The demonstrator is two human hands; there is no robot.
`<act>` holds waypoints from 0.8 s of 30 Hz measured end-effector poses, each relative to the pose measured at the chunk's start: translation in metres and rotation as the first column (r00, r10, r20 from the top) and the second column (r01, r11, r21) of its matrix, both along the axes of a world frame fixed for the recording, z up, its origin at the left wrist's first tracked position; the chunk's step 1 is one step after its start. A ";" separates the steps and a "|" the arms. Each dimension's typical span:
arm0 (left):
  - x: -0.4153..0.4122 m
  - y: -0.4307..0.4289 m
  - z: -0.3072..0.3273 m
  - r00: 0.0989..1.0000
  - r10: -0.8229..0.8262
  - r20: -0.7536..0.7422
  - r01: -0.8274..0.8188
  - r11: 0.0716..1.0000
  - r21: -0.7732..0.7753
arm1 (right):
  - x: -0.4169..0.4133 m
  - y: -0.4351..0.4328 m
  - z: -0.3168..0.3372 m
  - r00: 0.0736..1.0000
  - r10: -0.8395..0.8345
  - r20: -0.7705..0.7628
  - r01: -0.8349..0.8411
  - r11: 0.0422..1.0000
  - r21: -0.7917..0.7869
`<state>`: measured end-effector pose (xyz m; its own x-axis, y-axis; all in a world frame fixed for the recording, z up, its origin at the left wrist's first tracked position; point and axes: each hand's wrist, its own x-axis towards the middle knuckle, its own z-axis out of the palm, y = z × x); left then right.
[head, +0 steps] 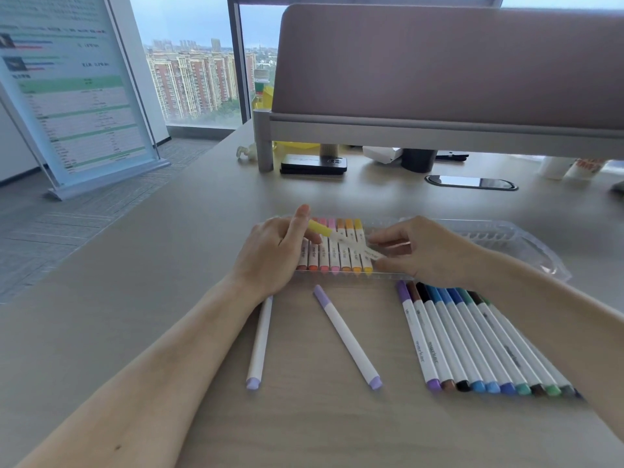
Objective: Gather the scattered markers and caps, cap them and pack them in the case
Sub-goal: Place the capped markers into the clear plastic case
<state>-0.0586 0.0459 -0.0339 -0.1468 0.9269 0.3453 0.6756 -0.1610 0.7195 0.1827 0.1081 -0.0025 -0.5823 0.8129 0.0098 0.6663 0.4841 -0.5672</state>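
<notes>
Head view: yellow marker (341, 239) is held slantwise just above the row of packed markers (334, 260), its yellow cap end up-left and its white barrel running down-right. Left grip (273, 251) pinches the cap end between thumb and fingers. Right grip (425, 251) pinches the other end; that tip is hidden under the fingers. The cap looks seated, but the seam is too small to confirm.

Clear case (506, 231) lies open on the bench (169, 265). Its left part holds the warm colours, red through yellow, side by side, and the right part looks unfilled.

Step in hand, my read: lay this marker in the next free slot, just right of the last yellow one. To do it well, turn it parallel to the packed row with the cap end pointing the same way. Lower it flat and press it down evenly so it does not ride up on its neighbour.

Two lilac markers (347, 336) lie apart on the bench, near the left forearm. A tidy row of loose markers (489, 339), purple through greens, lies under the right forearm. Roughly a third is packed, I judge.

Further back are a black device (314, 163) under the desk divider (439, 62) and a sign stand (77, 96) on the floor.
</notes>
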 end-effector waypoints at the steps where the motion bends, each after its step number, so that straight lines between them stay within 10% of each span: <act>1: 0.000 0.000 0.000 1.000 -0.005 -0.001 0.005 1.000 -0.002 | 0.000 0.000 0.001 1.000 0.005 0.000 -0.005 1.000 0.003; 10: -0.001 0.003 -0.002 1.000 0.005 0.004 -0.005 1.000 0.000 | -0.008 -0.001 0.004 0.995 -0.037 0.094 0.011 0.963 0.268; 20: -0.001 0.004 -0.003 1.000 0.019 0.006 -0.019 1.000 0.020 | -0.033 -0.009 0.025 0.871 0.178 0.458 -0.393 0.812 0.431; 24: -0.001 0.004 -0.002 1.000 0.013 0.013 -0.013 1.000 0.008 | -0.013 0.000 0.027 0.943 0.081 0.322 -0.201 0.911 0.360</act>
